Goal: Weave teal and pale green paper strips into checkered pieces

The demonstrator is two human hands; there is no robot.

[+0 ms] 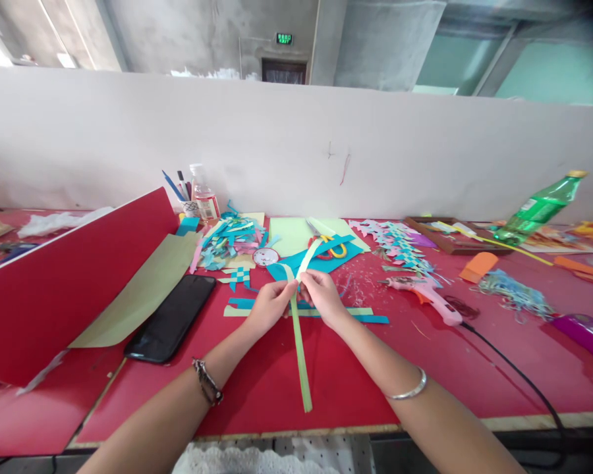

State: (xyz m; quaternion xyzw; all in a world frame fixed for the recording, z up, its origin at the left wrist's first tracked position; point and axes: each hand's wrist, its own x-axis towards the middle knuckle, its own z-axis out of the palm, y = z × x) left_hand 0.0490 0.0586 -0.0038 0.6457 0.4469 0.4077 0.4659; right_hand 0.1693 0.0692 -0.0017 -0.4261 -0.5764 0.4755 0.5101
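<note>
Pale green paper strips are pinched between my two hands above the middle of the red table. My left hand grips them with thumb and fingers, and a long tail hangs down toward me. My right hand pinches right beside it, where another length slants up to the right. Whether this is one folded strip or two, I cannot tell. Beneath my hands lie blue and green strips. Just beyond are a blue paper sheet and scissors with red and yellow handles.
Left: black phone, red board, heap of paper scraps, clear bottle. Right: pink glue gun with a trailing cord, woven paper pieces, wooden tray, tilted green bottle. A white partition stands behind.
</note>
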